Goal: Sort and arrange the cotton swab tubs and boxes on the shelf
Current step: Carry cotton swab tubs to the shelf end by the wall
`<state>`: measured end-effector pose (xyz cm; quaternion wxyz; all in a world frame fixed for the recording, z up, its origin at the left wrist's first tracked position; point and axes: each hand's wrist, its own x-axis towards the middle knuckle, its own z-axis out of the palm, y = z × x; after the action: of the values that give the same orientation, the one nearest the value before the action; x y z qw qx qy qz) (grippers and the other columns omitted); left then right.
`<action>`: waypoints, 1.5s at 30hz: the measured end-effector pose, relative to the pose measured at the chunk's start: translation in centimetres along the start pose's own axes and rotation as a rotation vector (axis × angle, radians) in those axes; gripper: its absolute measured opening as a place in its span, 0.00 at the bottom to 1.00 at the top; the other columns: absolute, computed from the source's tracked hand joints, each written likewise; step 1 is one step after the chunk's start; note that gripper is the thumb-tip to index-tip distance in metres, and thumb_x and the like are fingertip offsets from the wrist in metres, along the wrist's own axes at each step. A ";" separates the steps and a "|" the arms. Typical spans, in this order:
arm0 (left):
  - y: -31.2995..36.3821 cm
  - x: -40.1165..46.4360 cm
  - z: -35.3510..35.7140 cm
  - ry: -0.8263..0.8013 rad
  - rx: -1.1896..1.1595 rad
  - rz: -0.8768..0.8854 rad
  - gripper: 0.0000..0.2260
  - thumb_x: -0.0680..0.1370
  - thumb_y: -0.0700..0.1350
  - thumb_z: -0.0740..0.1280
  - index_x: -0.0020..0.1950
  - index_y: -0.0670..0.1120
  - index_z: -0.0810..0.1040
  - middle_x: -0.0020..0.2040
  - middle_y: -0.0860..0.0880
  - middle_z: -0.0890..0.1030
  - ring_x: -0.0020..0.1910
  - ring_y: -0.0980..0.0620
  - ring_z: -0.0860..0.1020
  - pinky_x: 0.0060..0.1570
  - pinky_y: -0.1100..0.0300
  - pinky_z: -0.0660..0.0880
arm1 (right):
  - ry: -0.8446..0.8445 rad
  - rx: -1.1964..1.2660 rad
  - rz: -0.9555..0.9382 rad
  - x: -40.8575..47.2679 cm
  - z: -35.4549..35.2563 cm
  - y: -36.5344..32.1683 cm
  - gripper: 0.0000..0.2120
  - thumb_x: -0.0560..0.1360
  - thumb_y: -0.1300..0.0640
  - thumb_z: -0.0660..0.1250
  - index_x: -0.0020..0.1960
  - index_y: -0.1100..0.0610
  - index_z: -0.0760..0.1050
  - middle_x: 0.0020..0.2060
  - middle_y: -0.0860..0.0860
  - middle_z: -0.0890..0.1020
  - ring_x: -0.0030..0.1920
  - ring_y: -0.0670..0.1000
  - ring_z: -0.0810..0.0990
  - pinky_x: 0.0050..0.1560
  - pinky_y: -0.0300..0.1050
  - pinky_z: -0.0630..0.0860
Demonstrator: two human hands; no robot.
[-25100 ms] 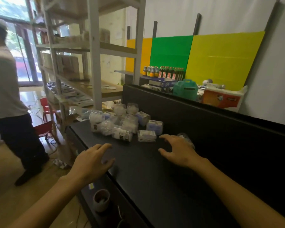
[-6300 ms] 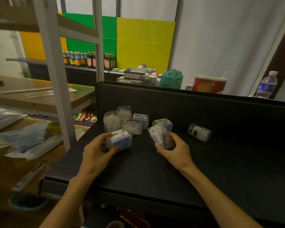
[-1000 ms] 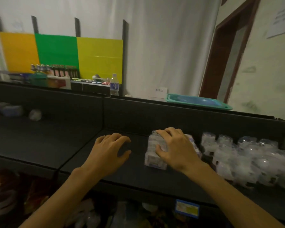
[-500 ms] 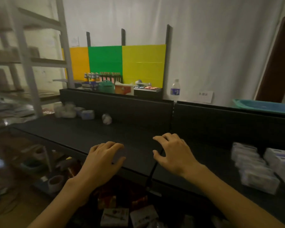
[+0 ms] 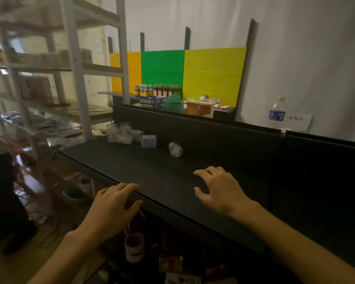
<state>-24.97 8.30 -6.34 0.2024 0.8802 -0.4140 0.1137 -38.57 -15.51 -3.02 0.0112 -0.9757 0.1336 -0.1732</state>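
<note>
Both hands are hovering empty over the black shelf (image 5: 131,167). The left hand (image 5: 113,206) is hanging at the front edge, its fingers (image 5: 127,186) loosely curled and holding nothing. The right hand (image 5: 219,189) is spreading above the shelf, fingers relaxed and open. At the far left end, clear tubs (image 5: 118,133) holding white swabs are sitting bunched together, touching two small boxes (image 5: 149,141). One more tub (image 5: 175,149) is lying on its side, apart from them, near the back wall. A water bottle (image 5: 276,113) is standing behind the shelf.
</note>
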 end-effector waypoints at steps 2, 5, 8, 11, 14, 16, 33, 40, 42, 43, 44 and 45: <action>-2.4 1.8 0.1 -0.007 0.012 -0.015 0.18 0.76 0.58 0.64 0.65 0.56 0.71 0.61 0.56 0.75 0.54 0.55 0.76 0.59 0.51 0.71 | -0.002 0.011 -0.001 2.8 1.2 -0.5 0.26 0.77 0.43 0.60 0.73 0.47 0.61 0.66 0.50 0.71 0.65 0.50 0.69 0.64 0.47 0.69; -6.1 5.2 0.0 -0.030 0.000 -0.051 0.19 0.76 0.57 0.64 0.65 0.57 0.70 0.63 0.55 0.74 0.56 0.55 0.76 0.61 0.51 0.71 | 0.001 0.034 0.017 7.5 2.7 -0.9 0.25 0.77 0.44 0.61 0.72 0.47 0.62 0.65 0.50 0.71 0.65 0.50 0.69 0.62 0.46 0.70; -10.0 8.8 -0.1 -0.056 -0.009 -0.077 0.19 0.76 0.56 0.64 0.66 0.56 0.69 0.63 0.56 0.73 0.49 0.59 0.76 0.60 0.50 0.72 | -0.006 0.065 0.061 12.2 4.3 -1.4 0.25 0.77 0.45 0.62 0.72 0.47 0.62 0.65 0.50 0.71 0.63 0.49 0.70 0.61 0.45 0.71; -14.3 11.9 0.3 -0.059 -0.005 -0.113 0.19 0.76 0.56 0.64 0.67 0.55 0.69 0.63 0.55 0.74 0.56 0.56 0.75 0.61 0.51 0.71 | -0.029 0.077 0.092 16.8 6.3 -2.0 0.25 0.77 0.45 0.63 0.72 0.47 0.62 0.66 0.51 0.70 0.62 0.50 0.71 0.60 0.46 0.72; -17.9 14.5 1.1 -0.065 0.000 -0.122 0.19 0.77 0.56 0.64 0.66 0.55 0.69 0.62 0.55 0.75 0.57 0.54 0.75 0.59 0.52 0.71 | -0.044 0.090 0.109 20.5 8.1 -2.9 0.25 0.77 0.46 0.63 0.72 0.47 0.62 0.69 0.51 0.68 0.65 0.50 0.69 0.61 0.47 0.72; -20.0 16.3 1.6 -0.076 -0.003 -0.129 0.19 0.77 0.55 0.64 0.67 0.54 0.69 0.63 0.54 0.74 0.59 0.53 0.74 0.60 0.53 0.71 | -0.071 0.088 0.119 22.6 9.3 -3.6 0.25 0.77 0.46 0.63 0.72 0.46 0.62 0.70 0.51 0.67 0.67 0.50 0.68 0.63 0.47 0.71; -38.9 33.6 4.9 -0.078 -0.192 0.030 0.20 0.76 0.53 0.65 0.67 0.57 0.66 0.65 0.51 0.71 0.61 0.52 0.73 0.62 0.49 0.72 | -0.068 0.021 0.280 39.9 17.3 -13.7 0.27 0.76 0.45 0.64 0.73 0.47 0.61 0.71 0.50 0.66 0.70 0.51 0.65 0.67 0.47 0.66; -42.8 39.5 5.2 -0.037 -0.289 0.100 0.26 0.76 0.52 0.67 0.72 0.55 0.61 0.70 0.47 0.66 0.65 0.48 0.69 0.60 0.53 0.70 | -0.097 -0.107 0.192 47.7 20.9 -17.7 0.31 0.75 0.42 0.64 0.74 0.47 0.58 0.72 0.51 0.62 0.71 0.54 0.61 0.69 0.54 0.62; -43.1 40.9 5.4 -0.040 -0.328 0.126 0.28 0.75 0.52 0.67 0.73 0.55 0.59 0.71 0.47 0.65 0.66 0.47 0.68 0.61 0.51 0.70 | -0.117 -0.149 0.191 49.2 21.7 -18.0 0.32 0.74 0.41 0.64 0.74 0.47 0.57 0.71 0.52 0.63 0.70 0.56 0.62 0.68 0.54 0.61; -43.1 41.5 5.6 -0.048 -0.339 0.148 0.29 0.75 0.52 0.67 0.73 0.55 0.58 0.71 0.47 0.65 0.66 0.47 0.68 0.61 0.50 0.69 | -0.128 -0.170 0.202 49.7 22.0 -18.1 0.32 0.74 0.41 0.65 0.74 0.47 0.57 0.71 0.53 0.64 0.70 0.56 0.62 0.69 0.55 0.60; -43.2 42.2 5.8 -0.061 -0.346 0.170 0.30 0.75 0.52 0.67 0.73 0.56 0.58 0.71 0.46 0.65 0.66 0.46 0.68 0.61 0.50 0.69 | -0.138 -0.186 0.218 50.1 22.4 -18.1 0.33 0.74 0.41 0.65 0.74 0.48 0.57 0.71 0.53 0.64 0.70 0.57 0.62 0.69 0.55 0.60; -43.2 42.7 6.1 -0.079 -0.354 0.191 0.31 0.75 0.53 0.68 0.73 0.56 0.57 0.71 0.46 0.65 0.66 0.46 0.69 0.61 0.49 0.70 | -0.142 -0.191 0.236 50.2 22.6 -18.2 0.33 0.74 0.41 0.65 0.74 0.48 0.57 0.71 0.53 0.64 0.70 0.57 0.61 0.69 0.55 0.59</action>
<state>35.73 1.26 -7.39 0.3260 0.7914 -0.5166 0.0232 19.18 -11.82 -6.25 -0.0517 -0.9597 0.2621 -0.0877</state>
